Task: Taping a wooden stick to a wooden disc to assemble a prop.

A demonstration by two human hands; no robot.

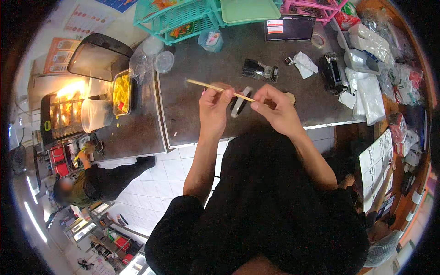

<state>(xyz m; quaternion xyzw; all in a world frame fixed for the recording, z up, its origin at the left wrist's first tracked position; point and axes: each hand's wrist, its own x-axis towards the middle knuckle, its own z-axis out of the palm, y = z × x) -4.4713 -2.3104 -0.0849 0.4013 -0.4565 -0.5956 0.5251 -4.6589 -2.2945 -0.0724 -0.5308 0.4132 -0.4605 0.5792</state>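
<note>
My left hand (214,110) pinches a thin, pale wooden stick (206,85) near its middle, over the front part of the dark counter. The stick's far end points up and to the left. At its other end, the thumb and fingertips of my right hand (277,110) close on the tip. Between the two hands, just below the stick, is a pale ring-shaped thing with a dark inside (239,104); I cannot tell whether it touches a hand. A crumpled black and silver piece (260,70) lies behind my hands.
A black device (333,75) and white tissue (305,65) lie to the right. Behind stand a dark screen (289,28), a bluish cup (211,42) and teal baskets (183,20). At left are a tub of yellow food (122,87), a glowing appliance (66,110) and another person (105,183).
</note>
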